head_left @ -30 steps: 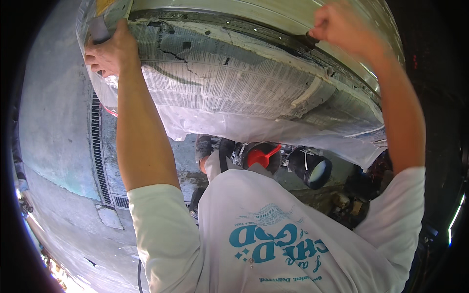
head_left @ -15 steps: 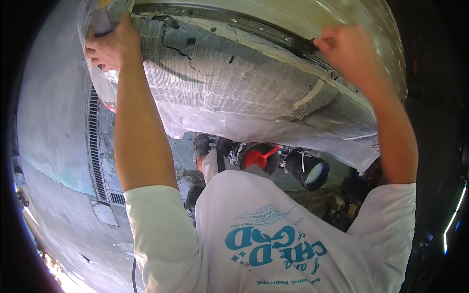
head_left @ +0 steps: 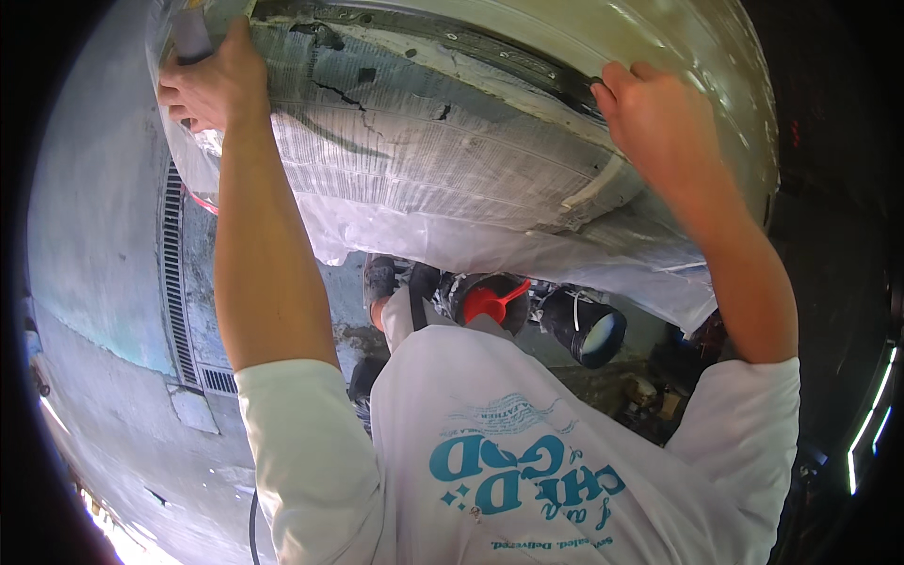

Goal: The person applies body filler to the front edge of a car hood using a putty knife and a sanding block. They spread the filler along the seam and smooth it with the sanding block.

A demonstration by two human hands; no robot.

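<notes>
A car-body-like panel fills the top, its lower part masked with newspaper [head_left: 424, 160] and clear plastic sheeting [head_left: 443, 240]. Along the newspaper's upper edge runs a dark strip [head_left: 499, 55]. At the panel's left end my left hand [head_left: 217, 89] is bent round the plastic-covered edge, thumb pointing up. A flat grey piece [head_left: 192, 40] stands just behind its fingers; whether they touch it is unclear. My right hand [head_left: 659, 118] is closed at the strip's right part, with a small dark bit at its fingertips that I cannot identify.
Below the panel stand a dark bucket [head_left: 513, 318] with a red dipper [head_left: 488, 303] in it and a black container [head_left: 582, 330] with whitish contents. A drain grate [head_left: 173, 273] crosses the concrete floor [head_left: 104, 254] at left. My feet are beside the bucket.
My right hand has shifted slightly left and down along the strip and is less blurred. My left hand keeps its place on the panel edge. The view has shifted a little.
</notes>
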